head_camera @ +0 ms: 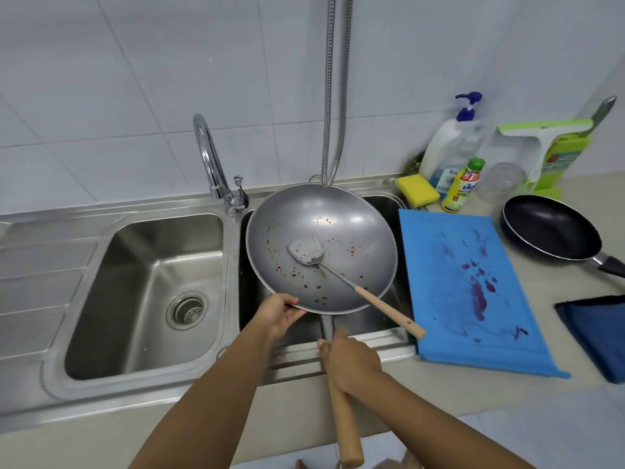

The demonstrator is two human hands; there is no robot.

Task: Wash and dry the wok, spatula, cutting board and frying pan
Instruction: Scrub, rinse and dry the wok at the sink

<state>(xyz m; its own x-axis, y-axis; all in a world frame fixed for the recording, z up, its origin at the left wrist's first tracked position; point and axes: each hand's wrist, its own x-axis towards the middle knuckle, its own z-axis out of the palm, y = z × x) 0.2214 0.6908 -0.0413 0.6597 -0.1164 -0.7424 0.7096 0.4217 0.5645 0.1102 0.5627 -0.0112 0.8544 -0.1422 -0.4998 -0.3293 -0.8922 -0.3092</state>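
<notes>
The left hand [279, 314] grips the wok [321, 248] by its near rim above the right sink basin [382, 204]. The right hand [351, 363] curls round the wok's wooden handle [345, 431]. A spatula [306, 250] lies inside.

Grey wok [341, 231] red-speckled; blue cutting board [446, 299] purple-stained; black frying pan [554, 231].

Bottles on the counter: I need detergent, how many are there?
2: a white pump bottle against the wall, and a small yellow bottle in front of it, right of the sponge. More may hide behind them.
</notes>
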